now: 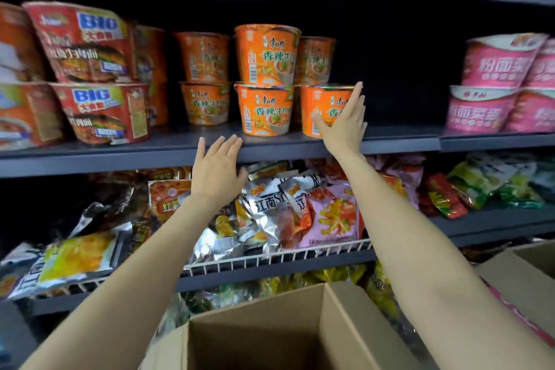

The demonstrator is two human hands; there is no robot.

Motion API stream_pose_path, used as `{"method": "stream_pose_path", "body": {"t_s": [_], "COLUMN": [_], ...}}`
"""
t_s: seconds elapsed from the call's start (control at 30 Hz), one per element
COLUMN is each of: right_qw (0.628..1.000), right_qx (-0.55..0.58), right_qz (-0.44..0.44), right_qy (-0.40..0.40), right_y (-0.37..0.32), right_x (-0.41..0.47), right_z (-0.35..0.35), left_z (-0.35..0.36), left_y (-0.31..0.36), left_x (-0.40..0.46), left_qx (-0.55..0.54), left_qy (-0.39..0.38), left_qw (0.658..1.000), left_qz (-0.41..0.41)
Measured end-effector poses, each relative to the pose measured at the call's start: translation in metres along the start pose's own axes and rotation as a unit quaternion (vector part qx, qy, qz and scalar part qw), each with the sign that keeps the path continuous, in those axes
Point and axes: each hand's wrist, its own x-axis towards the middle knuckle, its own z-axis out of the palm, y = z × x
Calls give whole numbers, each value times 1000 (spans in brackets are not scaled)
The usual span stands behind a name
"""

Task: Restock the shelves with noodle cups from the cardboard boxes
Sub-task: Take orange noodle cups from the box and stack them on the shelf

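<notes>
Noodle cups in orange packaging stood on the dark middle shelf, arranged in two tiers, with upper cups resting on the lids of lower ones. The rightmost orange cup of the lower tier stood at the front edge of the shelf, just beside the centre cup.

The right hand lay flat against the right side of that rightmost cup. Its fingers were straight and held together, pointing upward past the cup rim; the thumb touched the cup face. The fingers did not curl round the cup.

The left hand was raised in front of the shelf edge, below and to the left of the orange cups. Its fingers were straight and slightly spread, holding nothing; contact with the shelf edge could not be determined.

Red cups marked "BIG" were stacked at the left of the same shelf, and pink cups at the right, well apart from the orange group.

Below, a lower shelf with a white wire rail carried loose foil packets. An open cardboard box sat at the bottom of the view between the forearms, with a second box to its right.
</notes>
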Motion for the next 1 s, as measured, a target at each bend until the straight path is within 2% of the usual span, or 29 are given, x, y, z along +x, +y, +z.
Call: {"method": "stream_pose_path", "body": {"t_s": [0.13,0.3,0.37,0.43,0.53,0.6,0.7,0.73,0.87,1.0], "right_qw": [993,990,979,962,937,918,890,882,883,895], "right_qx": [-113,28,40,42,-45,-96,-188,-202,-215,-214], "right_qz": [-3,-57,-48,-29,-37,-38,-69,-70,-51,-22], "right_qy": [-40,-124,-194,-270,-345,-383,-411,-420,-414,-391], "right_y": [0,16,29,45,74,101,130,133,130,126], "right_x": [-23,-137,-188,-234,-292,-321,-346,-350,-360,-367], "right_z": [-12,-44,-49,-51,-51,-54,-60,-63,-87,-99], "left_z": [7,21,32,51,80,91,100,103,101,76], "left_y": [-5,6,12,13,5,2,-4,-5,6,35], "left_x": [-5,-66,-113,-161,-219,-241,-240,-234,-218,-228], "left_qx": [-12,-137,-199,-243,-230,-208,-217,-202,-158,-157], "left_qy": [40,193,139,6,-193,-248,-228,-218,-237,-152], "left_qw": [998,971,970,969,948,937,933,940,957,973], "left_qz": [36,29,6,-40,-105,-133,-176,-166,-60,80]}}
